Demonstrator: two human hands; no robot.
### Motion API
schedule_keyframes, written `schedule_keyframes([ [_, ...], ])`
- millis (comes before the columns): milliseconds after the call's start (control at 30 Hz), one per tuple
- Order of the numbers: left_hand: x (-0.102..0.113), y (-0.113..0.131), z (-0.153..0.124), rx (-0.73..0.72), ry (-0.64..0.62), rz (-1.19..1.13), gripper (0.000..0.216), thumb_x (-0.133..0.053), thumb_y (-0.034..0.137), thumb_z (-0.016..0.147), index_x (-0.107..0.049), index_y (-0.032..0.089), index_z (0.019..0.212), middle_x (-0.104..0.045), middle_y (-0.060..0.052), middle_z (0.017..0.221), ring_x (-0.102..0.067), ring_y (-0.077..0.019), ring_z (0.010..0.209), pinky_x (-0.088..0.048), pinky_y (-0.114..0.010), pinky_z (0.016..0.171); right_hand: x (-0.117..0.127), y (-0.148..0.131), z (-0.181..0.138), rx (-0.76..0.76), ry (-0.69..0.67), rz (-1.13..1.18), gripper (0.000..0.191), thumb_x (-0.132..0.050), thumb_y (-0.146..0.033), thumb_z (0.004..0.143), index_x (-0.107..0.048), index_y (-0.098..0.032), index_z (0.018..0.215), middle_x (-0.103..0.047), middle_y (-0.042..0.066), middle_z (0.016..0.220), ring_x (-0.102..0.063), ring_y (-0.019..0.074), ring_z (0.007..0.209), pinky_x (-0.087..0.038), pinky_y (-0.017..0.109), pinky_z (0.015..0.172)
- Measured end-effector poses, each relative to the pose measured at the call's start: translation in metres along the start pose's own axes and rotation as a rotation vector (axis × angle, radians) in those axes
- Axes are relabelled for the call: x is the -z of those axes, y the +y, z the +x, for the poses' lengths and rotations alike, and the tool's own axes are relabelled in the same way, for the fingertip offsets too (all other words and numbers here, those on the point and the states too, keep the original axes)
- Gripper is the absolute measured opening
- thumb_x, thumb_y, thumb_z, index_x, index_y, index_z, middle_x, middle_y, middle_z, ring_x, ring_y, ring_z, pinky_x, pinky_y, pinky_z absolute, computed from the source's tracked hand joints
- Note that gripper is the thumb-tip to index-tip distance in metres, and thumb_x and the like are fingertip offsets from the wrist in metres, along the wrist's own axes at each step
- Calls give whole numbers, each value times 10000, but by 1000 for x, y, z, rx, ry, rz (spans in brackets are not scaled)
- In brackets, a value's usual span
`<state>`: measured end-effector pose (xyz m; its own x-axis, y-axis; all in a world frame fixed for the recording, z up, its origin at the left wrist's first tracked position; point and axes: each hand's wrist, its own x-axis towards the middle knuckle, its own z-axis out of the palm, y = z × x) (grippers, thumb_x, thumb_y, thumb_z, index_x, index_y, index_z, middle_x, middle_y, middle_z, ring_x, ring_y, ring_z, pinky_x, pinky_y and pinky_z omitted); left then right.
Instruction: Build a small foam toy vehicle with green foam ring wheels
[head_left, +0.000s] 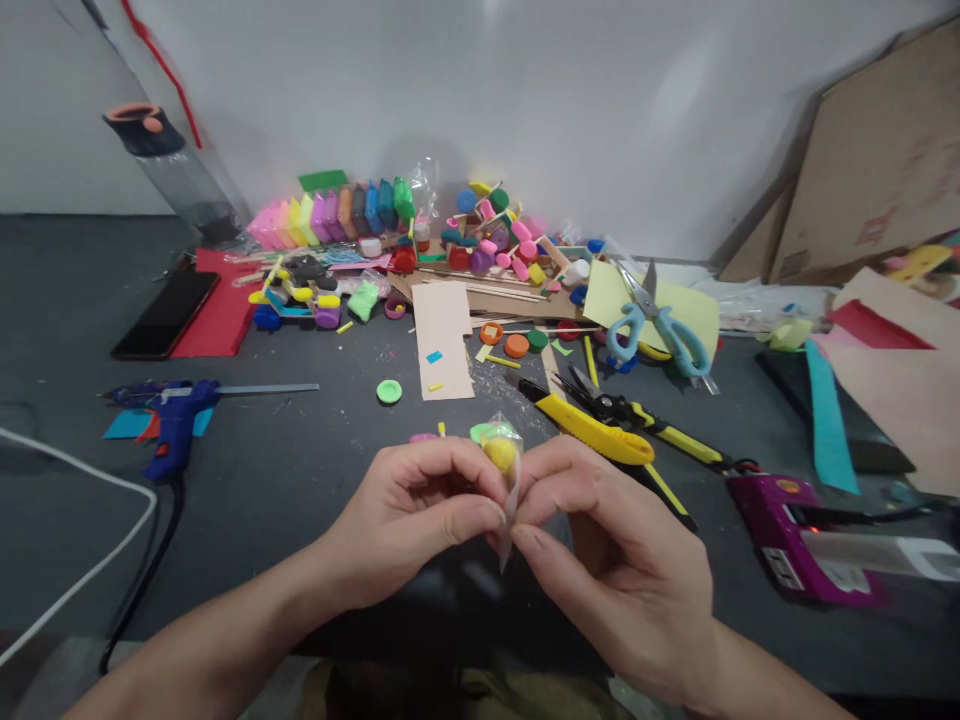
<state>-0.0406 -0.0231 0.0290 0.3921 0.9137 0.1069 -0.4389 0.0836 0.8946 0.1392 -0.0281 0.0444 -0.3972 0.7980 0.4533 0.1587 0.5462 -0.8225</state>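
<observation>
Between my two hands, above the front of the dark table, is a small clear plastic bag (504,432) with a yellow lump (499,455) inside, which looks like soft clay. My left hand (427,510) pinches the bag's left edge between thumb and fingers. From the other side, my right hand (607,540) grips its right edge the same way. Part of the bag is hidden behind my fingertips. Just beyond it lie a light green cap (480,432) and a pink disc (424,437), both partly covered. A green round cap (389,391) sits farther left.
A blue glue gun (174,425) lies at left, near a phone (169,315). On the right are a yellow cutter knife (596,428), pliers (660,430), blue-handled scissors (656,325) and a purple power strip (795,540). Colourful clay packs (337,212) line the back beside a bottle (176,175).
</observation>
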Motion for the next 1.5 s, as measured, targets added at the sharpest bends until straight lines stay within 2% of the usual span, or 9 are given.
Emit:
schedule_keyframes([
  [400, 0, 2, -1, 3, -8, 44, 108, -708, 198, 879, -703, 160, 779, -654, -5, 715, -627, -100, 649, -508, -215, 645, 0, 1, 0, 0, 2, -2, 140, -626, -82, 884, -615, -222, 892, -655, -10, 889, -637, 100, 820, -527, 231, 738],
  [600, -3, 3, -3, -70, 54, 365, 88, -702, 95, 806, -653, 161, 774, -684, -12, 775, -617, -111, 727, -492, -214, 695, -2, 4, 0, -15, 10, 44, 131, -712, -155, 865, -628, -232, 930, -679, 12, 892, -640, 142, 819, -540, 273, 717],
  [700, -5, 1, -3, -180, 85, 550, 139, -643, 43, 783, -615, 172, 740, -656, 5, 719, -592, -108, 691, -476, -227, 699, -3, 3, 0, -59, 26, 10, 96, -664, -144, 898, -620, -230, 895, -675, 7, 854, -642, 138, 798, -542, 275, 728],
  [800, -5, -1, -4, -234, 90, 607, 158, -599, 33, 774, -573, 182, 726, -632, 10, 710, -572, -105, 668, -468, -229, 681, -3, 2, 1, -70, 27, -19, 118, -601, -119, 922, -621, -226, 876, -666, 7, 829, -643, 133, 778, -541, 269, 704],
  [1067, -3, -4, -9, -133, 65, 535, 139, -578, 79, 816, -521, 201, 781, -580, 25, 757, -518, -101, 701, -441, -215, 681, -7, 6, 0, -56, 77, 17, 156, -606, -77, 889, -614, -229, 855, -663, -3, 835, -651, 118, 790, -548, 244, 703],
  [1200, -3, -1, -8, -7, 41, 473, 165, -710, 186, 820, -547, 199, 843, -599, 15, 820, -551, -112, 760, -463, -217, 722, -7, 9, -1, -38, 57, 16, 162, -618, -72, 888, -615, -232, 859, -675, -1, 871, -662, 118, 801, -556, 253, 718],
  [1300, -1, 4, -5, 56, 1, 425, 142, -656, 244, 886, -539, 191, 827, -590, 6, 819, -549, -109, 734, -466, -213, 680, -4, 10, 0, -25, 31, 12, 162, -616, -74, 894, -621, -236, 880, -687, 8, 889, -666, 127, 818, -557, 265, 722],
  [1400, 0, 6, -4, 32, -9, 578, 121, -572, 215, 919, -539, 190, 806, -585, 7, 780, -531, -111, 702, -452, -222, 654, -3, 8, 1, -15, 37, -47, 155, -605, -83, 899, -609, -234, 864, -685, 9, 883, -664, 124, 809, -550, 256, 707],
  [1500, -2, 4, -5, -100, 48, 835, 151, -551, 118, 858, -496, 199, 742, -574, 25, 715, -510, -103, 647, -422, -220, 619, -5, 7, 2, 26, 42, -158, 172, -595, -66, 883, -582, -231, 835, -681, 4, 863, -664, 115, 777, -547, 239, 685],
])
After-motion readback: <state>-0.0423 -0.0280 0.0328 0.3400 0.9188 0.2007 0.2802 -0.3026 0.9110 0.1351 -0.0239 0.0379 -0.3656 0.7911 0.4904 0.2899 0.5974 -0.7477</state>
